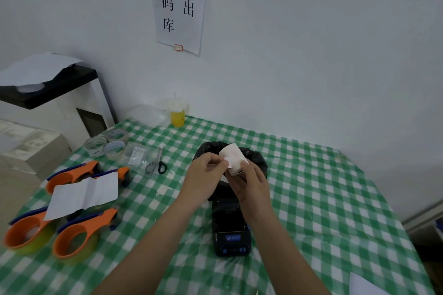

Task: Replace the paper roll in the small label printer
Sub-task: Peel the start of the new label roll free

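Observation:
A white paper roll [233, 157] is held up above a small bin lined with a black bag [257, 159]. My right hand [249, 184] grips the roll from below and behind. My left hand [206, 172] pinches the loose edge of the roll's paper at its left side. The small black label printer [231, 230] lies on the green checked tablecloth [323, 199] just below my hands, its lid open, partly hidden by my right wrist.
Several orange tape dispensers [72, 235] and a white sheet of paper [84, 194] lie at the left. Clear tape rolls [107, 143], a plastic packet and scissors [157, 163] sit further back. A cup of yellow drink [177, 115] stands by the wall.

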The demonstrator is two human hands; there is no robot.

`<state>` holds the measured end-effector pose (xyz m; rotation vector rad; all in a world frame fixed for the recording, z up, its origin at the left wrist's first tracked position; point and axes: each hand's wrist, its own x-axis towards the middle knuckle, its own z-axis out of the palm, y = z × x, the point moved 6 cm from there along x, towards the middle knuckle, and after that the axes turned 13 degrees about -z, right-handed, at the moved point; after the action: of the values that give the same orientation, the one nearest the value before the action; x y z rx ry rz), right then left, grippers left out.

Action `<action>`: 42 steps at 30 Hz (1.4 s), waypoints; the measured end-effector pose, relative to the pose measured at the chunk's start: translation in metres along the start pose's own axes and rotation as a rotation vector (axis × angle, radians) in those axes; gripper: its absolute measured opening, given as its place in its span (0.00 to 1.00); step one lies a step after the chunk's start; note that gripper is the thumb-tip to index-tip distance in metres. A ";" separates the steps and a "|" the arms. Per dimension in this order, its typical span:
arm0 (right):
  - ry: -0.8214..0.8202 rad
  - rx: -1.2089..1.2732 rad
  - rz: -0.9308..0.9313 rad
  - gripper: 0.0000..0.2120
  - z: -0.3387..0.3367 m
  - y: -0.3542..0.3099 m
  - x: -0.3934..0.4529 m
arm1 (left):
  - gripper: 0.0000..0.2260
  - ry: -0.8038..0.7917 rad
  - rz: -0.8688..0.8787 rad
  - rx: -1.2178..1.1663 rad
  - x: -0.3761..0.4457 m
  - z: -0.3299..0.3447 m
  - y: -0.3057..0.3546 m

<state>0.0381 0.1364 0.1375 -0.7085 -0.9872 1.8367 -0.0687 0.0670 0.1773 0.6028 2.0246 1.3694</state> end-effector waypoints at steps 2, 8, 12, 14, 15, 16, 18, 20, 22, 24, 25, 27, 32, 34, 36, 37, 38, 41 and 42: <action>0.014 0.015 0.009 0.13 0.000 0.000 0.000 | 0.04 -0.012 -0.005 -0.044 -0.001 -0.001 0.000; 0.002 0.018 -0.022 0.13 -0.001 -0.004 0.000 | 0.04 -0.042 -0.004 -0.085 -0.002 -0.004 0.005; 0.045 0.068 0.040 0.14 -0.003 -0.001 0.002 | 0.04 -0.099 -0.039 -0.200 0.000 -0.001 0.002; 0.069 0.119 0.065 0.14 -0.004 0.000 0.004 | 0.04 -0.134 -0.035 -0.250 -0.002 0.001 0.001; 0.077 0.153 0.080 0.13 -0.005 0.000 0.004 | 0.03 -0.149 -0.030 -0.270 -0.003 0.002 0.001; 0.079 0.189 0.098 0.12 -0.005 0.000 0.004 | 0.03 -0.166 -0.025 -0.283 -0.003 0.003 0.001; 0.074 0.262 0.139 0.11 -0.003 -0.002 0.003 | 0.02 -0.211 -0.015 -0.302 -0.005 0.004 0.001; 0.069 0.332 0.176 0.13 -0.001 -0.005 0.001 | 0.02 -0.245 -0.003 -0.338 -0.005 0.004 0.004; 0.066 0.372 0.195 0.15 0.001 -0.009 0.001 | 0.04 -0.188 0.043 -0.296 -0.004 -0.001 0.007; 0.061 0.389 0.207 0.17 0.002 -0.011 0.002 | 0.10 -0.107 0.097 -0.161 0.002 -0.005 0.011; 0.058 0.393 0.218 0.19 0.002 -0.012 0.003 | 0.13 -0.105 0.106 -0.102 0.004 -0.004 0.012; 0.035 0.385 0.261 0.21 0.003 -0.012 0.003 | 0.18 -0.176 0.087 -0.036 0.010 0.000 0.014; -0.115 0.269 0.401 0.19 0.011 -0.017 -0.003 | 0.21 -0.396 0.040 -0.047 0.012 0.009 0.025; -0.145 0.256 0.411 0.19 0.013 -0.020 -0.005 | 0.18 -0.419 0.045 -0.048 0.010 0.009 0.030; -0.164 0.237 0.413 0.20 0.014 -0.021 -0.005 | 0.16 -0.417 0.058 -0.066 0.009 0.010 0.030; -0.177 0.228 0.416 0.20 0.014 -0.021 -0.005 | 0.14 -0.410 0.063 -0.087 0.010 0.011 0.030; -0.188 0.214 0.419 0.21 0.014 -0.021 -0.006 | 0.12 -0.399 0.065 -0.110 0.010 0.011 0.030; -0.171 0.001 0.317 0.19 0.009 -0.027 -0.002 | 0.06 -0.359 0.040 -0.202 0.012 0.013 0.030; -0.129 -0.131 0.209 0.16 0.005 -0.033 0.001 | 0.05 -0.355 0.023 -0.231 0.013 0.013 0.030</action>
<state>0.0488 0.1445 0.1679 -0.8060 -1.1619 2.0333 -0.0679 0.0952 0.1982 0.7087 1.5593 1.3746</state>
